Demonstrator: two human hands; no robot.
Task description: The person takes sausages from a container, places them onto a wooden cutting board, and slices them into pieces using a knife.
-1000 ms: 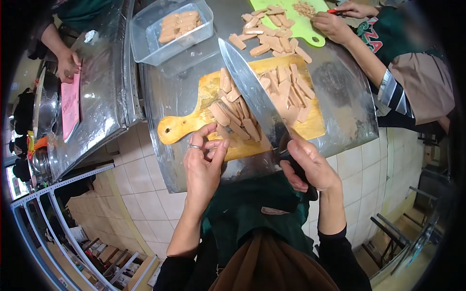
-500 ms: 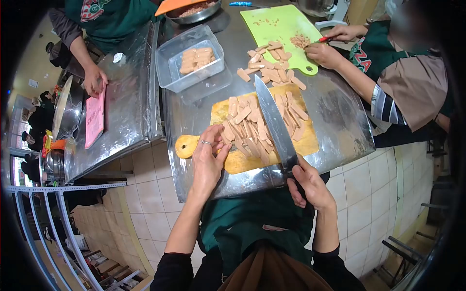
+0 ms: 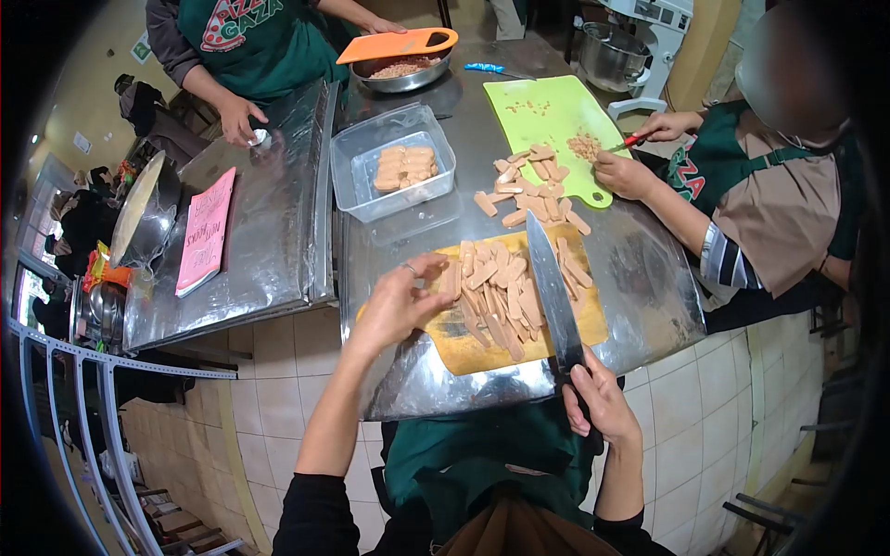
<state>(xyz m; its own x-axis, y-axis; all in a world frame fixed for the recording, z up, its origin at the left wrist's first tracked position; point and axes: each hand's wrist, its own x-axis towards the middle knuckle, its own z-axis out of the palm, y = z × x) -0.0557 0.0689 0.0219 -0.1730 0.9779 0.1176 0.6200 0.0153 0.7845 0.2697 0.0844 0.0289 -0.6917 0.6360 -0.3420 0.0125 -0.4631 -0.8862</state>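
My right hand grips the handle of a large knife. Its long, wet-looking blade points away from me, across the right part of a pile of sausage slices. These long, flat, pinkish-brown slices lie on a yellow cutting board. At the pile's left edge is my left hand, fingers and thumb apart, with the fingertips against the outermost slices. That hand and wrist cover most of the board's handle. More loose slices lie on the metal table just beyond the board.
A clear plastic tub holds several whole sausages. On the right, a co-worker uses a red-handled knife on a green board. Another person holds an orange board over a metal bowl. A pink booklet lies on the left table.
My view has shifted, showing more of the far side. My left hand has moved up along the pile's left edge. The co-worker's hand has left the pink booklet for a small white object.
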